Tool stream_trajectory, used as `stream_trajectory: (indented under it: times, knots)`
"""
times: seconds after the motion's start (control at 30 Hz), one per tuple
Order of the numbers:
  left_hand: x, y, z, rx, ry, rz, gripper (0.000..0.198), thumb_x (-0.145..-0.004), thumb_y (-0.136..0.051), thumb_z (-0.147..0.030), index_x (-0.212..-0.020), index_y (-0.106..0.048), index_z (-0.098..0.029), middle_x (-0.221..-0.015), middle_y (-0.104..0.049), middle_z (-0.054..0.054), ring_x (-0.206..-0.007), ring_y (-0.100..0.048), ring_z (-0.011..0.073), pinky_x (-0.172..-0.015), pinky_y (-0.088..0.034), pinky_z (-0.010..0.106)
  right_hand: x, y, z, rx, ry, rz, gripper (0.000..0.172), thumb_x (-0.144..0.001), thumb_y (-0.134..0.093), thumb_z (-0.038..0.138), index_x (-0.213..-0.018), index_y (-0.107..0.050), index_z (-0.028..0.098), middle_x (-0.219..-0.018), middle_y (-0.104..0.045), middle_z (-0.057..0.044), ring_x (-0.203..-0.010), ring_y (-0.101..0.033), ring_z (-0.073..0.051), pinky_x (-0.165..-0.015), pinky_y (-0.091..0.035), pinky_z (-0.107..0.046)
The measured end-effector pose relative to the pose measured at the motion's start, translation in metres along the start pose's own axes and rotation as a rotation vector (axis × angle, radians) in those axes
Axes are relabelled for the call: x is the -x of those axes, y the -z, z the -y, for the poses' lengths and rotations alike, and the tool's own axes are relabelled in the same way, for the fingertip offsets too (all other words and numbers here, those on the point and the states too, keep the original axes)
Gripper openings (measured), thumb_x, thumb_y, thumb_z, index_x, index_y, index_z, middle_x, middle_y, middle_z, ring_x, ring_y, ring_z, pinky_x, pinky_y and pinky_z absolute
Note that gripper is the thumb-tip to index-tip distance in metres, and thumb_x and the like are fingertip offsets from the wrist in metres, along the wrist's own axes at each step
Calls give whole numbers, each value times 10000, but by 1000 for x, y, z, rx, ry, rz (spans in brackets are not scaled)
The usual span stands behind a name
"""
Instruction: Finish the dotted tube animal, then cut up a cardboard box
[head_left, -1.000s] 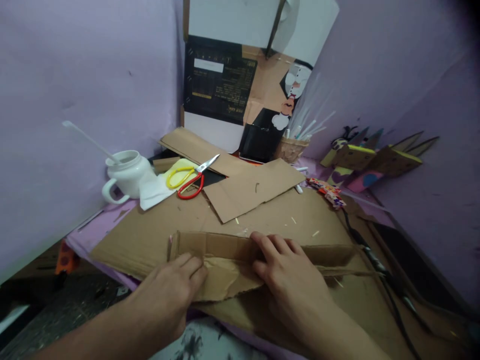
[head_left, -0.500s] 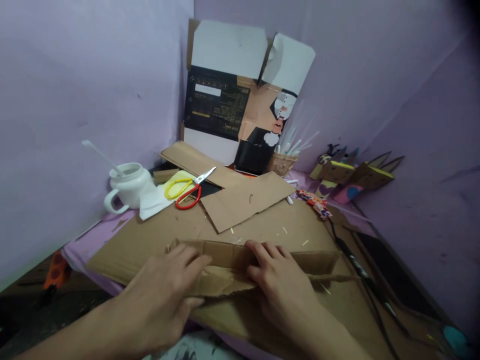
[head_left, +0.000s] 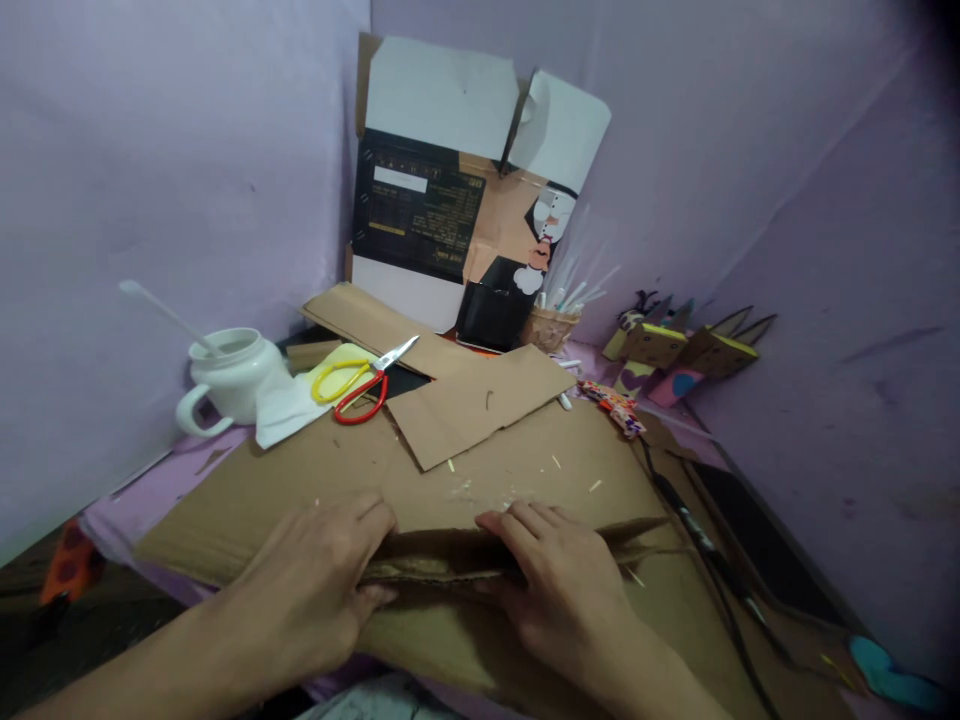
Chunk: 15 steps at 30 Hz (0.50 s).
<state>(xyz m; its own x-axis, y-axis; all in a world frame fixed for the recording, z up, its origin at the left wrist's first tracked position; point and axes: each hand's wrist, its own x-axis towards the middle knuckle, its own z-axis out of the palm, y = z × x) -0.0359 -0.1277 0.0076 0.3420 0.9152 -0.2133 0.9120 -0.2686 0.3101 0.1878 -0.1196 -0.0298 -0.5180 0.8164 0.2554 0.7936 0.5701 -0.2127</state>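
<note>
A folded piece of brown cardboard (head_left: 442, 556) stands low above the front of a large flat cardboard sheet (head_left: 285, 490). Its left end is gripped by my left hand (head_left: 330, 570), fingers over the top and thumb below. My right hand (head_left: 555, 575) is closed over the same piece right of its middle, with the thumb hidden. The far end of the piece sticks out past my right hand. Beyond it lie a flat cardboard rectangle (head_left: 480, 405) and scissors (head_left: 367, 385) with one yellow and one red handle.
A white mug (head_left: 236, 375) with a white stick in it stands back left. An unfolded printed box (head_left: 427, 210) leans on the wall. Right of it are a holder of white sticks (head_left: 553, 325) and cardboard figures (head_left: 660, 350). A black cable (head_left: 697, 540) runs along the right.
Both hands have pressed the folded cardboard together, so its opening is narrower and its inner wall shows less. The view has shifted slightly to the right.
</note>
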Motion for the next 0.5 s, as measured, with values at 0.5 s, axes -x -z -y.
stream_trajectory:
  times: [0.5]
  knots:
    - [-21, 2, -8, -52, -185, -87, 168, -777, -388, -177, -729, -544, -216, -695, -649, 10, -634, -585, 175, -540, -355, 260, -8, 31, -9, -49, -103, 110, 56, -754, -612, 287, -751, -607, 231, -704, -637, 24, -669, -570, -128, -554, -282, -240]
